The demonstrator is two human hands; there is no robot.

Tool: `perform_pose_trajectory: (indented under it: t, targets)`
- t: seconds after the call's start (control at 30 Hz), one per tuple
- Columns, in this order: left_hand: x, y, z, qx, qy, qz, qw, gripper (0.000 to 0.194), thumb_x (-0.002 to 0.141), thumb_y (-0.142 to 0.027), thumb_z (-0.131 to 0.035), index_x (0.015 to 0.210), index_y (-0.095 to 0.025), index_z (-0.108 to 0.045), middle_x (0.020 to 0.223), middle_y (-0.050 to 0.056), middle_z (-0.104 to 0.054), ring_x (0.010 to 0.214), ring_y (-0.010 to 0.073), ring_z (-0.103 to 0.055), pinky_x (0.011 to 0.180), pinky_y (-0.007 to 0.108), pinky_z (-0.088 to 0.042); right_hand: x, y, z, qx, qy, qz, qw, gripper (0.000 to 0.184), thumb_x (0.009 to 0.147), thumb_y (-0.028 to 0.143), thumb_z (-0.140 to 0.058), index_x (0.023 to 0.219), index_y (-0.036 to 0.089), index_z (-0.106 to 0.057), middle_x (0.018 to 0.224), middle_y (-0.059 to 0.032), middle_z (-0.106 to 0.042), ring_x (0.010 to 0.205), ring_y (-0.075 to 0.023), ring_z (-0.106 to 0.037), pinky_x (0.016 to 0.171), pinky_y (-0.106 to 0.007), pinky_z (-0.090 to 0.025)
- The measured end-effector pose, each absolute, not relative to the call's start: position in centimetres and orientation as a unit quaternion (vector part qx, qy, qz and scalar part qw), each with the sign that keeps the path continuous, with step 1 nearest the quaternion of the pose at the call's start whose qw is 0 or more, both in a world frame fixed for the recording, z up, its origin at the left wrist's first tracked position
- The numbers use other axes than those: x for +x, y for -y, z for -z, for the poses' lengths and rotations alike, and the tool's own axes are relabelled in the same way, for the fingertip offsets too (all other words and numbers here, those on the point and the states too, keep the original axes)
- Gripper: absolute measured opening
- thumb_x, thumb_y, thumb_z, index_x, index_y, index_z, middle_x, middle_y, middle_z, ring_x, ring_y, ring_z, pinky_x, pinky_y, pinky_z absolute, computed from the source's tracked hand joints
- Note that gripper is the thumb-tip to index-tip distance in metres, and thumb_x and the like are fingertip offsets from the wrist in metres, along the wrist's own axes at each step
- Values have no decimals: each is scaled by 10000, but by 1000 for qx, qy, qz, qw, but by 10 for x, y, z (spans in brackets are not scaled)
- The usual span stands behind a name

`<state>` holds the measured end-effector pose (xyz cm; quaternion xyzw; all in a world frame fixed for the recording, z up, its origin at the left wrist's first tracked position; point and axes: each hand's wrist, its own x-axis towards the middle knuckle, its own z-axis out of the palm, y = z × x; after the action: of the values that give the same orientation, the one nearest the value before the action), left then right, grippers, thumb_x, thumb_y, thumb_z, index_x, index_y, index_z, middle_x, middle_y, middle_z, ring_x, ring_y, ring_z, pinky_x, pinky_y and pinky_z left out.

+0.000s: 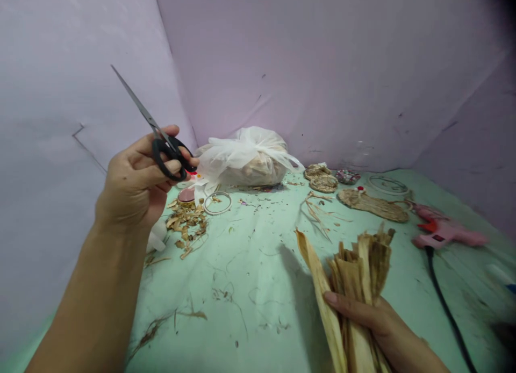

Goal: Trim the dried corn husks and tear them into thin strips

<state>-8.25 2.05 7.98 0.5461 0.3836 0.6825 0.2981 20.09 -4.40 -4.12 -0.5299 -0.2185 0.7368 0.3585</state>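
Observation:
My left hand is raised at the left, closed around the black handles of a pair of scissors. Their blades are together and point up and to the left, clear of the table. At the lower right, my right hand grips a bundle of dried husk strips, pale tan with ragged brown upper ends. One longer strip leans out to the left under the thumb. The lower part of the bundle runs out of view at the bottom edge.
A tied white plastic bag stands by the back wall. Husk scraps lie near a white ring. At right are a pink glue gun with a black cord, a braided sole-shaped piece and round braided pieces.

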Motion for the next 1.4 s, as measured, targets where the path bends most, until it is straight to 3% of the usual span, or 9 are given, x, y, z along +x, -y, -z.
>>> perform_pose_trajectory:
  t: [0.17, 0.3, 0.4, 0.5, 0.6, 0.73, 0.87, 1.07, 1.4]
  targets:
    - [-73, -10, -89, 521, -407, -707, 251, 195, 703, -171, -589, 884, -107, -620, 629, 44, -608, 593, 171, -615, 455, 232, -468, 198, 44, 37, -526, 268, -704, 395, 335, 608, 303, -706, 927, 211, -670, 751, -91, -716, 699, -294, -663, 643, -376, -508]
    - [-63, -8, -91, 479, -443, -690, 314, 328, 721, -397, -520, 815, -97, -615, 626, 97, -608, 603, 225, -621, 423, 277, -465, 201, 41, 42, -523, 280, -697, 403, 323, 562, 302, -734, 861, 196, -674, 801, -94, -717, 735, -297, -658, 656, -363, -506]
    - [-50, -11, -79, 479, -487, -602, 415, 287, 661, -345, -556, 838, -122, -591, 612, 88, -612, 570, 208, -608, 400, 247, -436, 207, 38, 44, -510, 242, -727, 390, 388, 559, 310, -741, 922, 202, -659, 779, -81, -711, 658, -273, -653, 604, -355, -500]
    - [-33, -13, -58, 515, -522, -424, 531, 269, 652, -328, -559, 854, -149, -563, 594, 54, -606, 544, 186, -588, 380, 221, -404, 215, 34, 41, -505, 215, -717, 430, 355, 597, 299, -736, 934, 227, -649, 719, -32, -691, 554, -197, -620, 571, -309, -485]
    - [-15, -11, -40, 553, -502, -248, 617, 280, 670, -335, -551, 877, -148, -563, 644, 45, -612, 576, 169, -576, 421, 221, -412, 220, 31, 37, -501, 237, -669, 496, 275, 587, 291, -750, 838, 226, -656, 731, -6, -676, 615, -170, -615, 634, -278, -483]
    - [-3, -6, -30, 559, -492, -125, 656, 294, 636, -262, -566, 907, -153, -595, 683, 16, -597, 557, 115, -527, 500, 216, -406, 214, 31, 34, -495, 294, -628, 524, 337, 556, 326, -766, 851, 207, -656, 816, -25, -682, 756, -206, -620, 702, -296, -476]
    - [-3, -6, -27, 560, -505, -103, 649, 275, 602, -222, -572, 866, -161, -617, 637, -7, -573, 499, 93, -474, 498, 214, -373, 207, 33, 33, -487, 365, -594, 526, 389, 581, 334, -750, 927, 187, -650, 909, -49, -682, 856, -235, -601, 751, -311, -458]
    - [-8, -13, -20, 560, -491, -123, 656, 301, 573, -216, -560, 864, -149, -597, 600, 4, -566, 511, 123, -495, 502, 247, -417, 205, 28, 35, -494, 479, -561, 459, 287, 657, 323, -697, 883, 150, -666, 841, -52, -669, 794, -224, -578, 705, -302, -440]
    - [-20, -23, 2, 588, -485, -121, 636, 390, 464, -77, -466, 833, -146, -571, 608, 13, -618, 438, 119, -528, 406, 216, -408, 207, 15, 47, -494, 488, -563, 449, 391, 646, 298, -673, 1002, 145, -623, 940, -61, -663, 855, -237, -581, 729, -319, -436]
